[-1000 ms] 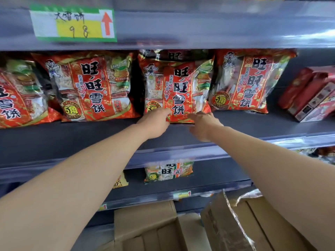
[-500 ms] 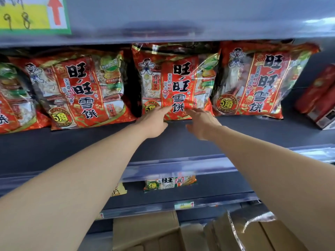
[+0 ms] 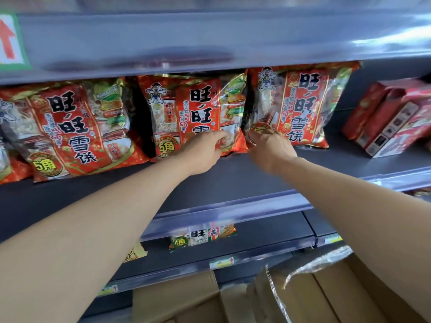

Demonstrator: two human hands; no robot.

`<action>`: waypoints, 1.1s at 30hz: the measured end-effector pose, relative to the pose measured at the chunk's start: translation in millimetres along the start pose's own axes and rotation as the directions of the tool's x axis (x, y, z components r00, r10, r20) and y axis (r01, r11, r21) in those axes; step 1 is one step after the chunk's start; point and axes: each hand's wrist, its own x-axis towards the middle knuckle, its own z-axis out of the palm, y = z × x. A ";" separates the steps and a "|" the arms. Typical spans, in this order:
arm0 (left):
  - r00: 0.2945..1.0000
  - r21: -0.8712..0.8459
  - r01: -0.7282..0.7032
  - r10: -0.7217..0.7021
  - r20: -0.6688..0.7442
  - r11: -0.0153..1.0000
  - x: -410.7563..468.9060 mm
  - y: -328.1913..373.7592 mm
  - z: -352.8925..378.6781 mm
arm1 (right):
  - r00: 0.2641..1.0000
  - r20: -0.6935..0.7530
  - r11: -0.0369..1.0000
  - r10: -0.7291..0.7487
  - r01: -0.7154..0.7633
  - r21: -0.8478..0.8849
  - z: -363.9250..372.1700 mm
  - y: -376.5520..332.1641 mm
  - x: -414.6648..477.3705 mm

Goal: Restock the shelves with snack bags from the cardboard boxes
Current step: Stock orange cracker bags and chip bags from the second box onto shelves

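Three red snack bags with black characters stand in a row on the grey shelf (image 3: 233,180). My left hand (image 3: 203,152) lies on the lower right of the middle snack bag (image 3: 186,113), fingers over its front, thumb hidden beneath. My right hand (image 3: 268,150) is curled on the lower left corner of the right snack bag (image 3: 303,101). The left snack bag (image 3: 70,127) leans back, untouched. Below, an open cardboard box (image 3: 331,297) with a loose plastic liner sits under my right arm. A second cardboard box (image 3: 177,297) sits beside it.
Red cartons (image 3: 391,122) lean at the shelf's right end. The shelf above overhangs the bags and carries a label with a red arrow (image 3: 9,40). One small snack bag (image 3: 200,236) lies on the lower shelf.
My right hand has moved from the middle bag's bottom edge to the right bag's corner. My left hand has slid right and up onto the middle bag's front. The view has shifted right.
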 end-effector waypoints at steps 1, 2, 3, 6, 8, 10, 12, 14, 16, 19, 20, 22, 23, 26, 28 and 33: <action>1.000 -0.006 -0.014 0.014 0.000 1.000 3.8 7.2 2.3 | 1.000 -0.002 1.000 0.015 -0.015 -0.006 -0.8 6.8 0.0; 1.000 -0.014 -0.028 0.027 -0.002 1.000 8.1 13.9 5.3 | 1.000 -0.004 0.999 0.028 -0.028 -0.015 -1.6 13.7 0.1; 0.999 -0.021 -0.037 0.037 -0.002 0.999 12.1 20.5 8.8 | 0.999 -0.004 0.999 0.041 -0.041 -0.025 -2.3 20.7 0.3; 0.998 -0.035 -0.054 0.054 0.016 0.998 23.9 37.1 22.0 | 0.997 0.003 0.996 0.073 -0.073 -0.042 -2.1 42.0 1.1; 0.999 -0.059 -0.042 0.044 0.028 0.997 31.9 45.8 30.7 | 0.994 0.011 0.993 0.109 -0.109 -0.042 -0.1 56.4 2.5; 1.000 -0.099 -0.012 0.015 0.024 0.995 40.8 53.7 37.4 | 0.988 0.015 0.987 0.155 -0.155 -0.032 3.0 70.0 4.1; 1.000 -0.123 0.025 -0.024 0.011 0.992 50.2 60.1 42.0 | 0.983 0.007 0.983 0.183 -0.183 -0.008 7.2 79.9 5.9; 0.996 -0.139 0.084 -0.082 0.019 0.987 59.0 65.1 44.7 | 0.983 -0.012 0.983 0.185 -0.185 0.015 11.5 85.2 8.1; 0.990 -0.142 0.141 -0.138 0.031 0.980 65.6 68.6 46.0 | 0.982 -0.029 0.982 0.184 -0.183 0.036 14.4 87.3 10.6; 0.987 -0.207 0.163 -0.162 0.021 0.965 70.9 70.9 48.0 | 0.979 -0.044 0.977 0.198 -0.194 0.083 16.0 90.6 16.0; 0.988 -0.220 0.153 -0.156 0.006 0.963 72.0 71.7 48.4 | 0.978 -0.048 0.976 0.201 -0.196 0.097 16.0 92.4 18.4; 0.990 -0.213 0.133 -0.138 -0.009 0.968 72.6 73.1 49.6 | 0.976 -0.056 0.972 0.209 -0.201 0.119 15.9 95.7 23.1; 0.992 -0.204 0.125 -0.129 -0.007 0.971 72.9 73.5 50.3 | 0.974 -0.059 0.969 0.218 -0.209 0.129 15.3 96.6 24.8; 0.992 -0.181 0.121 -0.123 0.000 0.976 74.4 73.3 51.2 | 0.970 -0.048 0.966 0.240 -0.234 0.115 13.2 95.9 26.2; 0.993 -0.166 0.117 -0.119 -0.006 0.979 73.6 71.8 49.7 | 0.970 -0.044 0.969 0.241 -0.238 0.059 11.9 93.3 23.8; 0.993 -0.017 0.062 -0.064 -0.097 0.998 54.1 54.2 40.3 | 0.983 -0.095 0.984 0.157 -0.164 -0.069 8.7 78.7 14.7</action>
